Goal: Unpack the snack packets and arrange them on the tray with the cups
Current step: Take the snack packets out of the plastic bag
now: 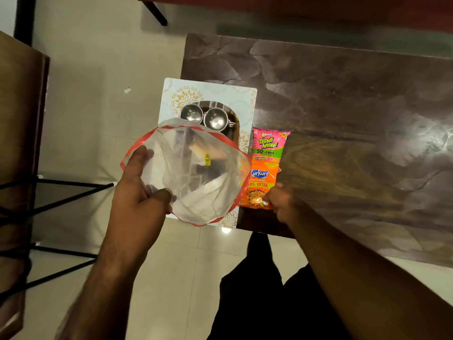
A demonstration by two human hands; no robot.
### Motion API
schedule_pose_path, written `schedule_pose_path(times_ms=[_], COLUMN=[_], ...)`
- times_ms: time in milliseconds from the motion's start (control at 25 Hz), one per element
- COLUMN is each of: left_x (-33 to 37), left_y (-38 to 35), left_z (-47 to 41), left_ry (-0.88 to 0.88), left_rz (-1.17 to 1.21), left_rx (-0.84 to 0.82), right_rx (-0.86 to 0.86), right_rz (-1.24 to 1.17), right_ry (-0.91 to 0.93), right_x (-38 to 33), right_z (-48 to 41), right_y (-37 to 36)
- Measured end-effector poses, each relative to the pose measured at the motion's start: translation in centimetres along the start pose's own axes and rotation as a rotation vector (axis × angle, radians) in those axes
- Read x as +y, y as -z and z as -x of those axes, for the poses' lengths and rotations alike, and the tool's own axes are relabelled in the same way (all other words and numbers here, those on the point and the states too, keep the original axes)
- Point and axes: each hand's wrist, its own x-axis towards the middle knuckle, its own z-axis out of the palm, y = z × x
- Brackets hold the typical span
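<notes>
My left grip [141, 185] pinches the rim of the red-edged clear bag [193, 173], held open over the tray [213, 90] | my right grip [278, 196] clasps the orange packet [259, 182] on the tabletop [343, 106], overlapping the pink packet [268, 144] beside the tray | two steel cups [204, 117] on tray.

A: Tray [171, 94], lower half?
B: Veiled by the translucent bag [196, 173]; contents inside indistinct, one yellow tag unreadable.
A: Cups [215, 120]?
B: Near rims covered.
A: Pink packet [268, 143]?
B: Bottom overlapped by the orange packet [261, 185].
</notes>
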Motion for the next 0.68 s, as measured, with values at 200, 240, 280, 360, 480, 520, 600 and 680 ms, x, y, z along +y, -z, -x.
schedule_pose_path(times_ms=[200,240,280,360,480,520,600,680], left_x=[-0.7,-0.8,-0.8,-0.7,-0.4,-0.3,0.0,0.6], left_y=[-0.1,-0.2,-0.3,-0.4,-0.4,-0.4,-0.4,-0.3], left_z=[-0.2,-0.2,-0.2,-0.1,0.2,0.3,0.4,0.7], left_ry=[-0.059,-0.059,-0.061,-0.073,-0.079,-0.080,-0.083,-0.080], left_rz=[-0.018,-0.019,-0.018,-0.007,-0.007,0.006,0.072,0.155], left_rx=[0.007,0.011,0.012,0.006,-0.011,-0.012,-0.029,-0.043], right_rx=[0.037,0.033,0.025,0.021,0.154,0.249,0.402,0.445], right_rz=[0.096,0.123,0.144,0.150,0.466,0.636,0.804,0.858], right_ry=[-0.031,-0.045,-0.061,-0.081,-0.053,0.006,0.236,0.503], right_x=[0.4,0.6,0.8,1.1,1.0,0.7,-0.4,-1.8], right_z=[-0.7,-0.9,-0.9,-0.9,0.6,1.5,3.7,5.3], right_y=[-0.6,-0.7,-0.7,-0.6,0.3,0.8,1.5,2.1])
